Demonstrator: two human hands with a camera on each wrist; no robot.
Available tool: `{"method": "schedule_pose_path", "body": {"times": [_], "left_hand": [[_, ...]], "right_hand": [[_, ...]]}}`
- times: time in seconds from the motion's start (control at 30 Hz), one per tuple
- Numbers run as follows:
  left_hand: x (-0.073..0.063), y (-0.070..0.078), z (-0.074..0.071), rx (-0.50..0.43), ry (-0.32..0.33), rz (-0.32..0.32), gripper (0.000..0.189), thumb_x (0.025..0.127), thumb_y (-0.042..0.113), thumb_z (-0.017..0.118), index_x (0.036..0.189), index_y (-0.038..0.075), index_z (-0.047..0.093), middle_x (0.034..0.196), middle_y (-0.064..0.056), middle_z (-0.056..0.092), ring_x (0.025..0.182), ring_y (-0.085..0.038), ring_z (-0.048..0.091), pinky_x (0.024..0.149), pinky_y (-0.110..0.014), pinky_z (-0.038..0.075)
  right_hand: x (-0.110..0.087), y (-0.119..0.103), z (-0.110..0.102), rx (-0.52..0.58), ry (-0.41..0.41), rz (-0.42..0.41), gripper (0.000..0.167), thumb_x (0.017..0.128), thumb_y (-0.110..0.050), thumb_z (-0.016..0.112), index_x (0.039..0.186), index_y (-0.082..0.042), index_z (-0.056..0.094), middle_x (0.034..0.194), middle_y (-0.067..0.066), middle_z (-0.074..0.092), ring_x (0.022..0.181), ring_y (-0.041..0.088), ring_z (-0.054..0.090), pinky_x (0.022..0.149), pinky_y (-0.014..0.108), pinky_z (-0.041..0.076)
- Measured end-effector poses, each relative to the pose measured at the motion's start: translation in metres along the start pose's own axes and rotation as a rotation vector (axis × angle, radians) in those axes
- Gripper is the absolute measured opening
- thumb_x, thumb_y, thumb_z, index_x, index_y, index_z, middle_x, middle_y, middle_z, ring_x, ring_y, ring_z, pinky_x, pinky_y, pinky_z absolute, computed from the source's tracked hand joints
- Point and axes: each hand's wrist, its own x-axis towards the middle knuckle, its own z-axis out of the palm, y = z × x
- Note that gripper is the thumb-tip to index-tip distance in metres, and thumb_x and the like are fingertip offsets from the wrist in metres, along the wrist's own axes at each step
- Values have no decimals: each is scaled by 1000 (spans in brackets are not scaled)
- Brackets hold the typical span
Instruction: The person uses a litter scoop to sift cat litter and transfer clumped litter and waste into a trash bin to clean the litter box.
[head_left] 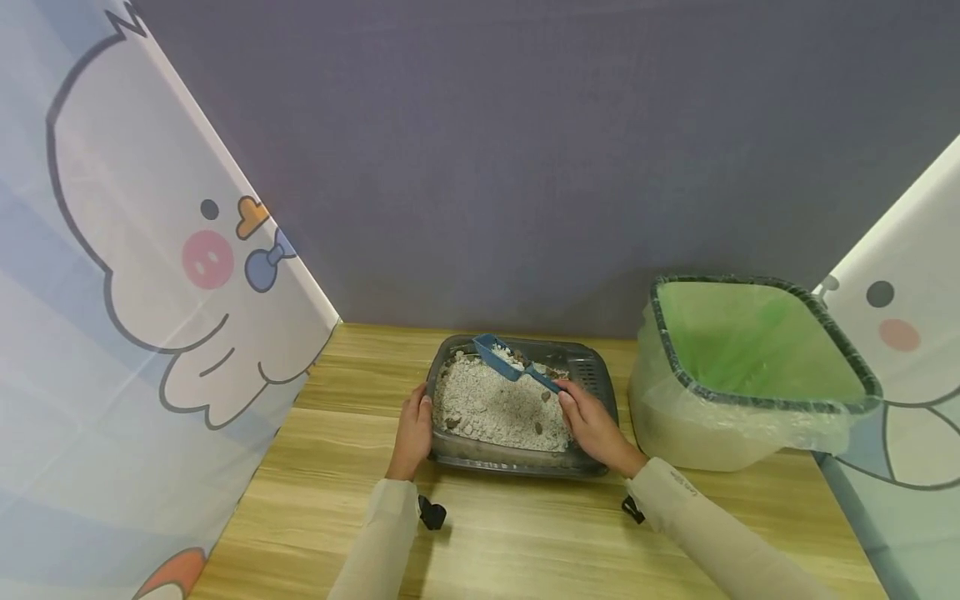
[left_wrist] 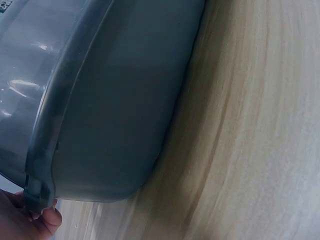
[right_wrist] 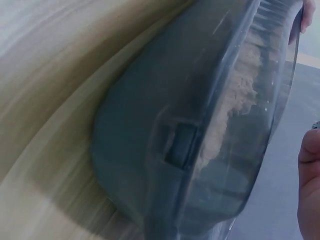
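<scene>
A dark grey litter box (head_left: 517, 472) holds pale litter (head_left: 495, 408) with several brown clumps in it. My left hand (head_left: 412, 429) grips the box's left rim; in the left wrist view its fingers (left_wrist: 50, 219) curl about the rim's edge. Over the litter, my right hand (head_left: 596, 425) holds a blue litter scoop (head_left: 495, 358) by its handle. Some litter and brown bits lie in the scoop, which points toward the back left. At the right edge of the right wrist view, part of the right hand (right_wrist: 310, 175) shows, with the scoop mostly out of frame.
To the right of the box stands a bin (head_left: 690, 425) lined with a clear bag, its inside greenish. Both rest on a wooden table (head_left: 360, 367). A grey panel (head_left: 480, 167) rises behind, and cartoon-printed curtains (head_left: 150, 250) hang at both sides.
</scene>
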Motion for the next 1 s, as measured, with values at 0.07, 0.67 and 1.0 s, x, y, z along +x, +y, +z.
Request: {"method": "schedule_pose_path", "body": {"times": [0.07,0.67,1.0], "left_hand": [[1,0,0,4,-2,-1,46,105,32,27,145,10,36,131,-24,42,115,-40,45,93,-59,34],[-5,-5,-2,21,31,24,47,105,31,28,144,7,37,130,-25,43,115,-42,45,93,-60,33],[-3,-3,0,2,0,24,48,105,33,27,146,9,35,137,-25,38,122,-42,39,96,-60,30]], "right_hand": [[-1,2,1,-10,12,13,33,105,-19,35,131,-4,48,61,5,47,47,11,39,46,29,37],[-8,-3,4,-181,124,-3,32,100,-12,49,131,-7,50,90,-2,46,61,10,40,57,28,38],[-18,-19,-7,-205,117,-8,37,102,-23,45,130,-1,56,73,-5,46,49,5,34,51,26,37]]}}
